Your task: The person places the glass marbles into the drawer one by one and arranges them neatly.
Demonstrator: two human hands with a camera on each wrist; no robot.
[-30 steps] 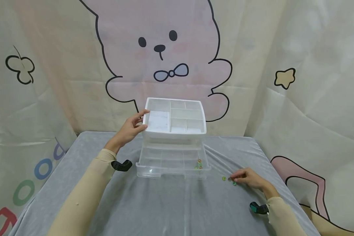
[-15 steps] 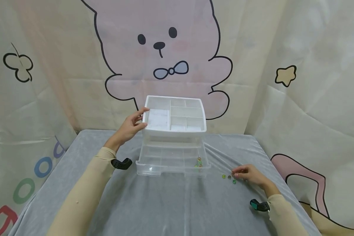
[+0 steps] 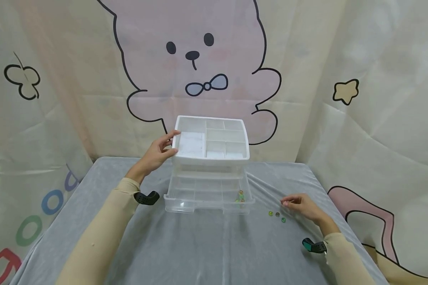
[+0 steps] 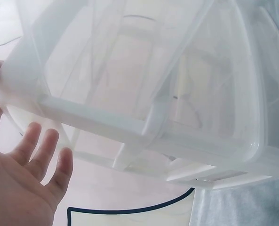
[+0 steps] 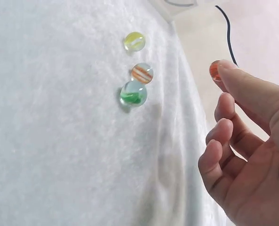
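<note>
My right hand (image 3: 303,206) is raised slightly over the cloth, pinching an orange marble (image 5: 216,70) between thumb and forefinger. Below it on the cloth lie a yellow marble (image 5: 135,42), an orange-striped marble (image 5: 142,73) and a green marble (image 5: 133,93). My left hand (image 3: 156,153) grips the upper left edge of a white and clear plastic drawer organizer (image 3: 210,160), thumb in front and forefinger on the rim. The organizer's clear lower drawer (image 3: 208,205) is pulled out. Several marbles (image 3: 240,196) sit in its right-hand compartment.
The organizer's top has a divided tray (image 3: 226,137). Grey cloth covers the table (image 3: 199,253). A printed curtain (image 3: 103,79) hangs behind the table and along both sides.
My right hand has lifted from the cloth and drawn slightly right of the three loose marbles, holding the orange marble. The left hand keeps its grip on the organizer.
</note>
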